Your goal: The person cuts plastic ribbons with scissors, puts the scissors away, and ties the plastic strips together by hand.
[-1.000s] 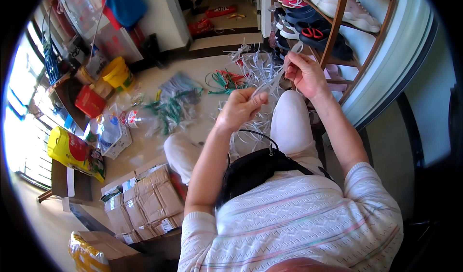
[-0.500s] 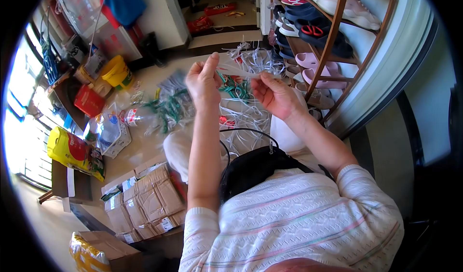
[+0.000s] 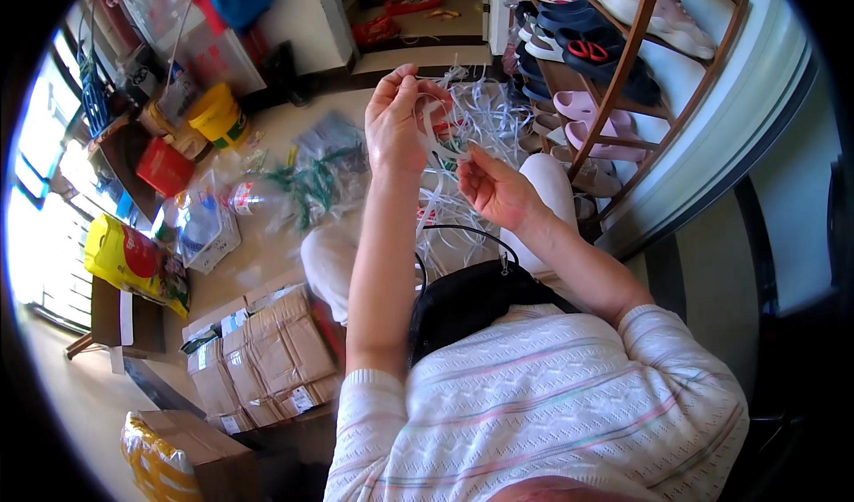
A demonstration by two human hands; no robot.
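A thin white strip (image 3: 431,133) curves in a loop between my two raised hands. My left hand (image 3: 396,121) is closed on the strip, its thumb against the bent fingers. Lower and to the right, my right hand (image 3: 500,189) pinches the strip between thumb and fingers. Beneath them on the floor spreads a tangled pile of white strips (image 3: 489,124). Left of the hands lies a heap of green strips (image 3: 316,186) with clear and grey plastic around it. A black bag (image 3: 471,299) rests on my lap.
A wooden shoe rack (image 3: 614,79) with shoes stands at the right. At the left are a yellow bucket (image 3: 218,117), a red container (image 3: 166,174), a white basket (image 3: 213,246) and a yellow bag (image 3: 135,260). Flattened cardboard (image 3: 267,355) is at the lower left.
Since one second ago both hands have moved left, the right one also down. The strip, stretched between them half a second ago, now curves in a loop. The view has shifted slightly.
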